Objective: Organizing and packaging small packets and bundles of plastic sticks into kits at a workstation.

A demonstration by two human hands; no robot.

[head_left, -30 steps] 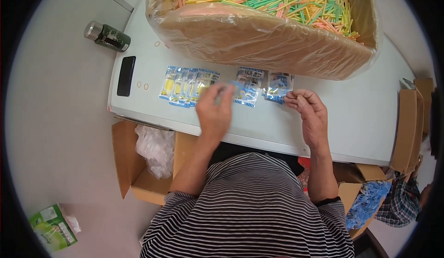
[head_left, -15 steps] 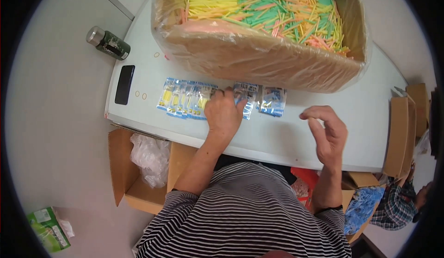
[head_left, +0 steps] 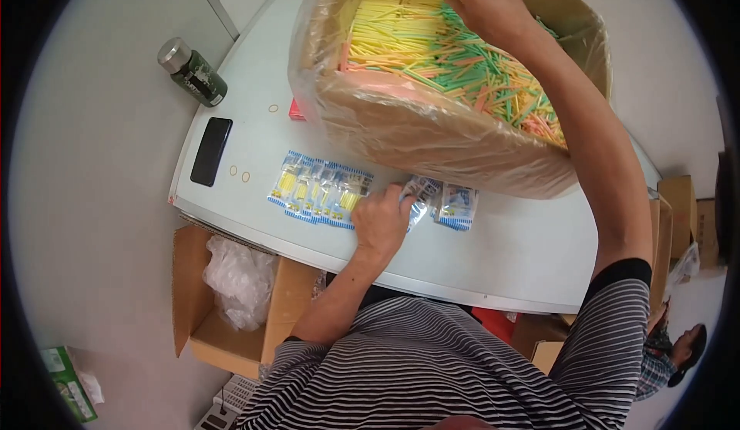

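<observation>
My left hand [head_left: 381, 220] rests low over the table with curled fingers, its thumb and forefinger at the edge of a small clear plastic packet [head_left: 421, 197] with blue edging. To its left, several similar packets holding yellow pieces [head_left: 320, 189] overlap in a row; another packet [head_left: 456, 205] lies to its right. My right arm reaches over a large cardboard box [head_left: 455, 148] lined with clear plastic. Inside are thin yellow sticks [head_left: 393, 25] and mixed green, orange and pink ones [head_left: 493, 75]. My right hand [head_left: 493, 12] bends its fingers down onto the far sticks; what they pinch is hidden.
At the table's left stand a dark green flask [head_left: 193, 73] and a black phone [head_left: 211, 151], with a few rubber bands [head_left: 240, 174] nearby. An open carton [head_left: 223, 345] with clear plastic sits below the front edge. Another person [head_left: 669, 353] is at the far right.
My right hand has moved from above the table's right side up into the box of sticks. My left hand stays by the packets. The view has shifted slightly.
</observation>
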